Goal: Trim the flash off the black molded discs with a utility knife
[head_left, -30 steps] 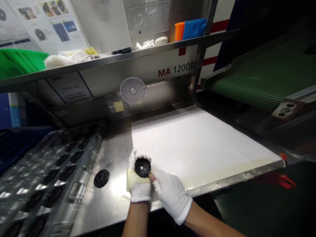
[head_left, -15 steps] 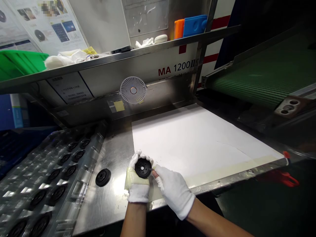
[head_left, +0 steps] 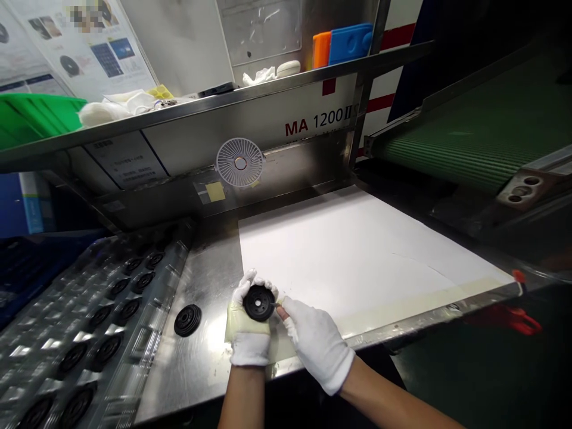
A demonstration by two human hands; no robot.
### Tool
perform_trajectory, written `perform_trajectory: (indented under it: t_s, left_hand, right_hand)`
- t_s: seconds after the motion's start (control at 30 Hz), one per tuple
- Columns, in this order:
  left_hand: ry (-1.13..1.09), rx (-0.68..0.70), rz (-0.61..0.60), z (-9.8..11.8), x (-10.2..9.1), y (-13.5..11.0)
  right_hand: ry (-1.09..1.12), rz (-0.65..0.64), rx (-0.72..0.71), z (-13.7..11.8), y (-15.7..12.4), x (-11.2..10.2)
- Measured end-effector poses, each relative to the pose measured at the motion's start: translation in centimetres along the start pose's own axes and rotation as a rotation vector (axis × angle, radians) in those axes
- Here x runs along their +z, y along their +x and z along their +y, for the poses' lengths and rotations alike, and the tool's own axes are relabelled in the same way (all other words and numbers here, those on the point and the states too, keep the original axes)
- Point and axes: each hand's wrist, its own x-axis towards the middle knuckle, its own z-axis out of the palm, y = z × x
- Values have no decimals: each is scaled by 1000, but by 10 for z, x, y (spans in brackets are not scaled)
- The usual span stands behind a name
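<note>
My left hand [head_left: 248,325], in a white glove with a yellowish palm, is shut on a black ribbed rubber disc [head_left: 259,302] with a central hole. My right hand [head_left: 318,342], also gloved white, has its fingertips at the disc's right edge. A thin dark pick [head_left: 273,305] seems pinched there, though it is too small to name surely. Both hands are above the steel table [head_left: 205,363], near the front edge of a white sheet [head_left: 344,256]. A second black disc [head_left: 187,320] lies on the steel to the left.
To the left lies a transparent blister tray [head_left: 107,322] holding several black discs. Behind stand a small white fan [head_left: 240,162] and a steel shelf [head_left: 214,104] carrying a green bin [head_left: 40,116] and white cloths. A green conveyor belt [head_left: 473,137] runs at the right.
The view has tilted slightly. My right hand has shifted a little up and left towards the disc, which stays in my left hand.
</note>
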Motion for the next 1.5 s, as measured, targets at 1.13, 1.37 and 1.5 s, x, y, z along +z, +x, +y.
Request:
perform_trajectory:
  t_s: [1.13, 1.37, 1.5]
  left_hand:
    - [59, -47, 20, -9, 3, 1]
    - [4, -64, 175, -7, 5, 4]
    - [-18, -87, 177, -3, 2, 3]
  right_hand:
    - [21, 11, 26, 6, -3, -1]
    - [380, -66, -7, 1, -12, 5]
    - [779, -111, 54, 6, -11, 1]
